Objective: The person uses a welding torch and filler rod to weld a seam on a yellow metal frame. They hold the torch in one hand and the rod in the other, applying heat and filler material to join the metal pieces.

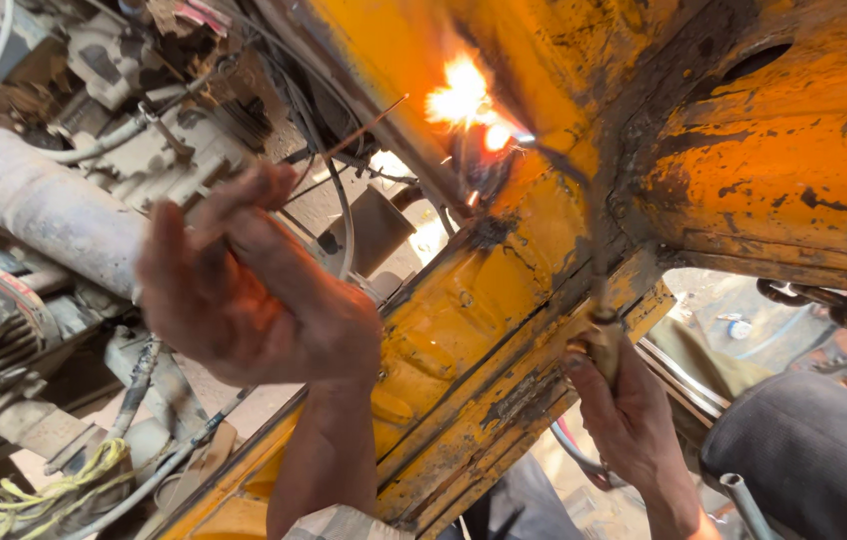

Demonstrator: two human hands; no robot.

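Note:
A rusty yellow-painted metal frame [504, 300] fills the middle and right of the head view, seen from below. My left hand [244, 290] is raised at centre left, fingers closed on a thin filler rod [364, 130] whose tip points at a bright orange flame [464, 100] on the frame. My right hand [624, 410] at lower right grips a brass gas torch [599, 330]; its thin neck runs up to the flame.
A dusty grey pipe [34, 200], engine parts and several cables crowd the left. Yellow rope [54, 485] lies at lower left. A rusty chain [824, 305] hangs at right, above a dark cushion-like shape [814, 450].

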